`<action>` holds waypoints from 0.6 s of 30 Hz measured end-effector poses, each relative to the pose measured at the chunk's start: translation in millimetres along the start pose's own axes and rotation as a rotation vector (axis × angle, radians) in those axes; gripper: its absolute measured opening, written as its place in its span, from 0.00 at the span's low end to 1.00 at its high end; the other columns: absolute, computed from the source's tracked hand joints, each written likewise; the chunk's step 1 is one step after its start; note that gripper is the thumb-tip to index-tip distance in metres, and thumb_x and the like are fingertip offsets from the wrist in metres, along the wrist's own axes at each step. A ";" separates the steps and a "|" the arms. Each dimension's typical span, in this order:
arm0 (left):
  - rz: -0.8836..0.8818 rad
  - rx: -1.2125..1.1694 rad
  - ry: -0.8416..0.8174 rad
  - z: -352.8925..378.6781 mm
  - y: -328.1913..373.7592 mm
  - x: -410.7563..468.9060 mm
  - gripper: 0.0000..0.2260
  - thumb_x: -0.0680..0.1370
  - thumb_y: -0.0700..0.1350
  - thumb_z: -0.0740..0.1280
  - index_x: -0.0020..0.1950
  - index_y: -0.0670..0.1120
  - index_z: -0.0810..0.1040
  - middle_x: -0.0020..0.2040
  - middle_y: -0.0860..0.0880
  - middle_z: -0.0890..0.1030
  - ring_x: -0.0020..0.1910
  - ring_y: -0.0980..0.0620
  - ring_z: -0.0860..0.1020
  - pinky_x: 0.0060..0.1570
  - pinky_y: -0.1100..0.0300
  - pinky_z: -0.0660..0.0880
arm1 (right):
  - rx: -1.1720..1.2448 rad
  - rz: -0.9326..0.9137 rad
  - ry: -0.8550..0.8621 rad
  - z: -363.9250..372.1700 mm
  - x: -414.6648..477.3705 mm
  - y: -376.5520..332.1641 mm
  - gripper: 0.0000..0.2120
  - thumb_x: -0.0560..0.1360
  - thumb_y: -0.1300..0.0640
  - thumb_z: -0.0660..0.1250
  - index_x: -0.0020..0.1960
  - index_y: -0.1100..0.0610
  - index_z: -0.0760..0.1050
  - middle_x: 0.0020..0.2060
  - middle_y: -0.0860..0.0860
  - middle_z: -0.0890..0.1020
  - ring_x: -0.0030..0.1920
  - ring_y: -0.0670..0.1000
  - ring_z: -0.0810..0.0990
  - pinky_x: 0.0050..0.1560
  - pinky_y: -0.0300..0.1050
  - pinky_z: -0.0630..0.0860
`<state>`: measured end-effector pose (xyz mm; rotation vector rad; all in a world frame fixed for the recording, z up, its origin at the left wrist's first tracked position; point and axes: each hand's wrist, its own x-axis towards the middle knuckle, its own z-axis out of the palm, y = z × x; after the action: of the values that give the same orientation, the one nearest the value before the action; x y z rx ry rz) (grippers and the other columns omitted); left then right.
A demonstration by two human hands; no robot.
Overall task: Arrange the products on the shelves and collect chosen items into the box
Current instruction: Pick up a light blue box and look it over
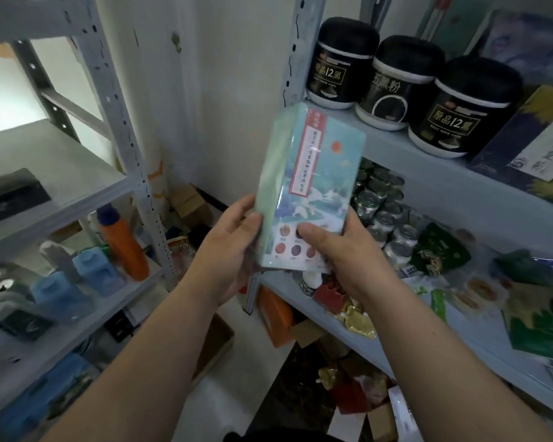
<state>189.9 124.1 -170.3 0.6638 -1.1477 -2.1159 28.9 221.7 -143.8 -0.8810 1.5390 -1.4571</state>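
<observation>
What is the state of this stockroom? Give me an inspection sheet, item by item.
Surface: grey metal shelf, right rack, stocked.
Job's things: pale green box, upright, held in front of that shelf; three black jars standing on it; brown cardboard box on the floor.
Clutter: small cans and green pouches on the shelf below; orange bottle on the left rack.
Grippers: left hand grips the green box's left edge; right hand grips its lower right corner.
Cables: nothing seen.
Surroundings: white wall behind.

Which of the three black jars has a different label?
The middle jar: pale lettering and a ring, while the left jar and right jar share gold 12 labels.
</observation>
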 end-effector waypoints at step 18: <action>0.305 0.602 0.069 67.1 30.6 13.8 0.30 0.75 0.38 0.74 0.74 0.56 0.71 0.60 0.58 0.83 0.60 0.57 0.81 0.61 0.50 0.79 | -0.549 -0.436 -0.033 -78.9 -7.6 -151.2 0.43 0.70 0.47 0.80 0.76 0.35 0.60 0.62 0.40 0.78 0.61 0.42 0.79 0.60 0.44 0.80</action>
<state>143.8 137.5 -112.7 0.7560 -1.7418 -1.4791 -46.7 248.9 6.8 -1.6383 1.8348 -1.3050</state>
